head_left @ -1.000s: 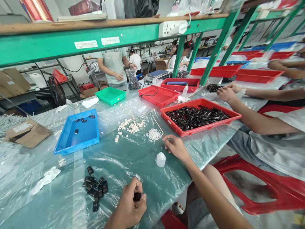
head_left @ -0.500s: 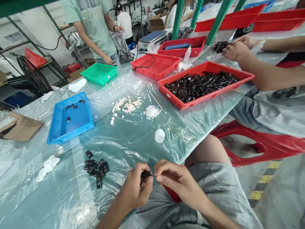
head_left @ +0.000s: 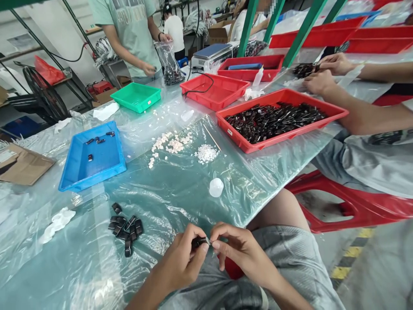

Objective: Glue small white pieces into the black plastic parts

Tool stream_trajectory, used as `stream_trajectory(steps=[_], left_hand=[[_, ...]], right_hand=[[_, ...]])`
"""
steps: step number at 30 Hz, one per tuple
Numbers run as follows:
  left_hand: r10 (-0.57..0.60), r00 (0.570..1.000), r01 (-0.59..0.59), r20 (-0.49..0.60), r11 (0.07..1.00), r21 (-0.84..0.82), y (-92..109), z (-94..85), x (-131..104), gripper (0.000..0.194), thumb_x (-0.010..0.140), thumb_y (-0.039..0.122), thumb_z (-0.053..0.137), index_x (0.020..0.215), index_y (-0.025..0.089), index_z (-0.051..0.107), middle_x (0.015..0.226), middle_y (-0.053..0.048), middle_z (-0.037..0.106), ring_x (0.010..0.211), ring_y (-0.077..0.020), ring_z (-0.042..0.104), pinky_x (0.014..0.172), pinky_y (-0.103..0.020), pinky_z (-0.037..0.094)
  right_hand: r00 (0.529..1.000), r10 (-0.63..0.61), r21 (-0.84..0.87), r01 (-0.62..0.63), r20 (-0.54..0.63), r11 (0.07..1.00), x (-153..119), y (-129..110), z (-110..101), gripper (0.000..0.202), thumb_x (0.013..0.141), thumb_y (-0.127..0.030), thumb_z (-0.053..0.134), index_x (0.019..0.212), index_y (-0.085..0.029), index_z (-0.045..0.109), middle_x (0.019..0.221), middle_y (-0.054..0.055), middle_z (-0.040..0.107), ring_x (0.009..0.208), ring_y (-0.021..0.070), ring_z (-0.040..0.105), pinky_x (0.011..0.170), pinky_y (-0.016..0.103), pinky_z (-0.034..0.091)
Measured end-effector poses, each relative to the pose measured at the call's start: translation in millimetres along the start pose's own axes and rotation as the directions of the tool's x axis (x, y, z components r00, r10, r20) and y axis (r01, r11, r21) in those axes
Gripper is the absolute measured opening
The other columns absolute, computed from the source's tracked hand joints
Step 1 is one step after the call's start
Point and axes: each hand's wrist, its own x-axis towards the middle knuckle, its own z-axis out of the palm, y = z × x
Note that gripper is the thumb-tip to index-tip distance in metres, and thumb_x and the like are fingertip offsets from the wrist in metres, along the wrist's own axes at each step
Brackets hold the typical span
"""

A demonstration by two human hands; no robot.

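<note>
Hands (head_left: 206, 254) lowered with black piece (head_left: 198, 241), red tray (head_left: 335, 113) of black parts (head_left: 274, 120)

Head view, downward, seemingly close.

Both forearms reach in low, the left hand (head_left: 183, 258) and right hand (head_left: 240, 252) pinched fingertip to fingertip.

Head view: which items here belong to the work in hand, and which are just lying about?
In use: small black part pinched by left hand, right hand at its tip; black parts pile; white bits.
Lying about: blue tray; green tray; cardboard; white cap.
</note>
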Motion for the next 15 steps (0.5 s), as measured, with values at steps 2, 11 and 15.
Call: stream_trajectory(steps=[2,11,15], left_hand=[[-0.022,0.999,0.021,0.046,0.999,0.035,2.5,-1.6,1.2,0.016,0.108,0.04,0.048,0.114,0.027,0.054,0.087,-0.004,0.066,0.074,-0.0224,0.062,0.068,-0.035,0.047],[-0.141,0.979,0.142,0.147,0.99,0.003,5.8,-9.8,6.5,0.025,0.11,0.046,0.042,0.111,0.024,0.054,0.085,0.0,0.059,0.074,-0.0209,0.057,0.073,-0.034,0.045],[-0.158,0.982,0.151,0.103,0.986,0.072,4.2,-9.1,4.4,0.021,0.109,0.042,0.044,0.107,0.027,0.059,0.1,-0.005,0.07,0.092,-0.0249,0.065,0.086,-0.036,0.051]], right_hand=[[1.0,0.025,-0.012,-0.025,-0.012,1.0,-0.7,-1.0,-1.8,0.012,0.081,-0.032,0.089,0.092,-0.03,0.084,0.088,-0.001,0.065,0.058,0.0098,0.064,0.051,0.021,0.063],[0.996,0.083,-0.037,-0.084,-0.018,0.996,2.5,2.8,-5.7,0.014,0.078,-0.036,0.09,0.088,-0.028,0.083,0.084,-0.001,0.062,0.06,0.0101,0.061,0.049,0.02,0.061],[0.996,0.079,-0.021,-0.08,-0.049,0.997,7.6,23.0,-4.7,0.023,0.064,-0.041,0.096,0.082,-0.034,0.083,0.083,-0.003,0.064,0.062,0.0143,0.068,0.045,0.022,0.059]])
